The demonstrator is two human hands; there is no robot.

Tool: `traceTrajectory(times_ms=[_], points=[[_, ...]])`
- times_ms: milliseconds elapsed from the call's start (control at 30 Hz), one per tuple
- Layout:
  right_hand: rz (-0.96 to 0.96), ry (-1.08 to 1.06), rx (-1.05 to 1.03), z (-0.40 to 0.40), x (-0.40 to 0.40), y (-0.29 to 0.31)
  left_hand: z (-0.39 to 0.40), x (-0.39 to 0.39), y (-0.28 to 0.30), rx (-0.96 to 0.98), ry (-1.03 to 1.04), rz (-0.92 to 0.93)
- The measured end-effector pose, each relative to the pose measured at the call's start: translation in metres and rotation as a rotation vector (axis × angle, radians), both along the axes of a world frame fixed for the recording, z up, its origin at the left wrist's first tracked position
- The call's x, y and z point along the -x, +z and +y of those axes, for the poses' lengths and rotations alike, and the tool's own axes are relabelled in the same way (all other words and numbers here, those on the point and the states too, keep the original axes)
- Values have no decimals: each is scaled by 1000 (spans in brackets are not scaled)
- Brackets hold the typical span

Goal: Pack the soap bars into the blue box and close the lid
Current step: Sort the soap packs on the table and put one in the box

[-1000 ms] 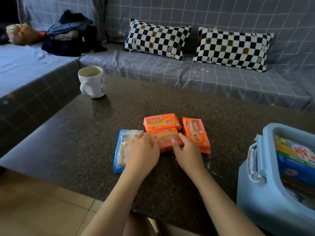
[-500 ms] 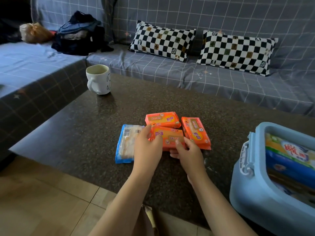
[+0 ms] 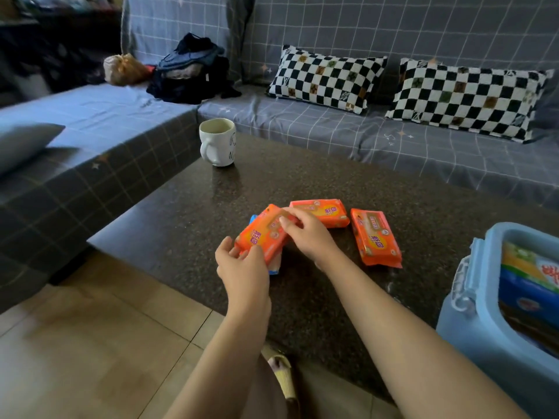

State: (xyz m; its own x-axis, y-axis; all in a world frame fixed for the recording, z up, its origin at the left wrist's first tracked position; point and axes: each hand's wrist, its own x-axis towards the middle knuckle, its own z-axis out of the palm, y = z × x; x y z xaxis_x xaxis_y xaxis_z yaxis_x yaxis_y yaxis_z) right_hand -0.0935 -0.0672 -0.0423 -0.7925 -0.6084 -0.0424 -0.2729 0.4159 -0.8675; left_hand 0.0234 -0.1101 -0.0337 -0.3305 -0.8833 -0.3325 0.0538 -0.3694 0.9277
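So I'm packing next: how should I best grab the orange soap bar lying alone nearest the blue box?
Probably take the orange soap bar across its two long edges, coming from above. It lies flat on the table with free space on both sides.

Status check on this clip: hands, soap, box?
Left hand and right hand hold one orange soap bar. Two orange bars on table. Blue box open, path clear.

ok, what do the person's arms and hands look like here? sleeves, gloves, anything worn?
Both arms are bare up to the frame edge: no sleeves visible. The left hand and right hand have no gloves, and no rings, watch or bracelets are visible. No markings or cables.
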Motion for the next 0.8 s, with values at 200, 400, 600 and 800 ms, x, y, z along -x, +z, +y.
traceTrajectory(times_ms=[200, 400, 600, 800], points=[[26, 139, -44, -17, 19, 7, -9, 6, -9, -385, -29, -45], [-105, 205, -249, -34, 21, 14, -13, 6, -13, -431, 31, -201], [-21, 197, -395, -27, 18, 17, -12, 8, -17, -358, -32, -120], [-87, 101, -330, 8, 6, 12, -11, 1, -13, -318, -82, -91]])
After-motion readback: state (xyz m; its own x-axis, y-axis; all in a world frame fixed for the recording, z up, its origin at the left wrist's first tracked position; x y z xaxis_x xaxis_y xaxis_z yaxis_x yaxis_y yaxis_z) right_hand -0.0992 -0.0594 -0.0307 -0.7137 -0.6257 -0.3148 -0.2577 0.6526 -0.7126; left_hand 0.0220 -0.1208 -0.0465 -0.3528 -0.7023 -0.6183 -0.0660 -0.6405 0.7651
